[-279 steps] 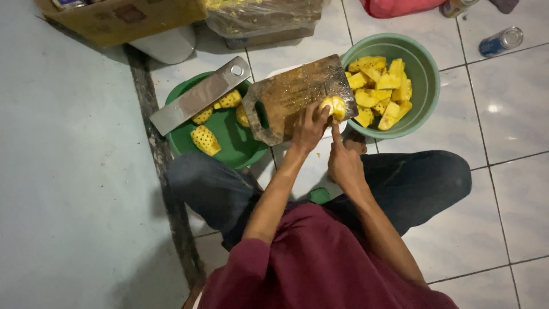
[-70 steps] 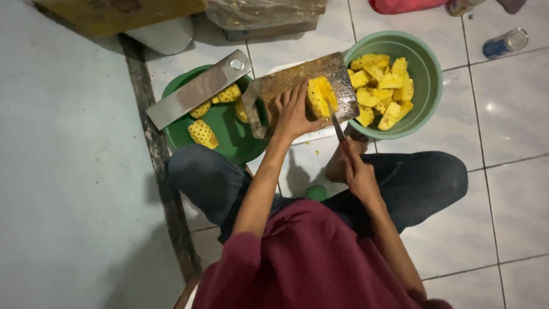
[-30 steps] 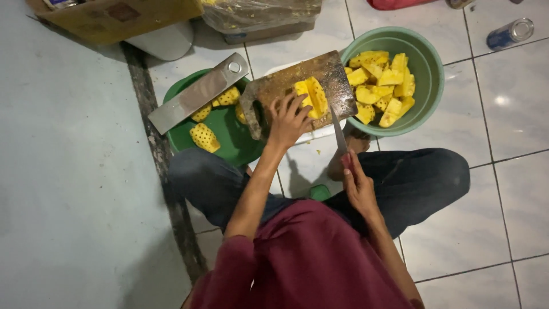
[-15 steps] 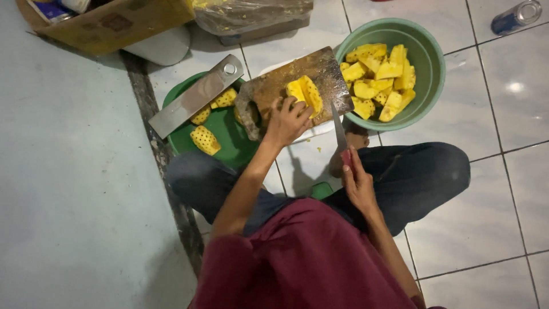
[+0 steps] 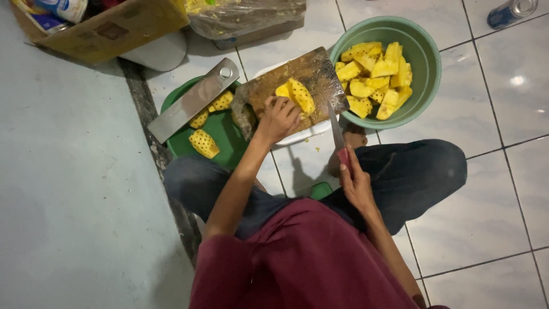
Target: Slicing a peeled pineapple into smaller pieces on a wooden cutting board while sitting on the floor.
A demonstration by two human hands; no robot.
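Observation:
I sit on a tiled floor with a wooden cutting board [image 5: 317, 71] in front of me. My left hand [image 5: 277, 118] rests on the board and touches a peeled yellow pineapple piece [image 5: 297, 94] lying there. My right hand [image 5: 357, 183] is pulled back near my knee and grips a knife [image 5: 336, 133] by its red handle, blade pointing toward the board's right edge. A green bowl [image 5: 430, 68] at the right holds several cut pineapple chunks [image 5: 374, 77].
A green tray [image 5: 226, 134] at the left holds peeled pineapple pieces [image 5: 204, 143] and a broad steel cleaver [image 5: 191, 102]. A cardboard box [image 5: 114, 28] and a plastic bag [image 5: 246, 14] stand behind. A can [image 5: 510, 11] lies at the top right.
The pineapple on the board has been split and turned under my left hand. My right hand with the knife has drawn back from the board toward my knee.

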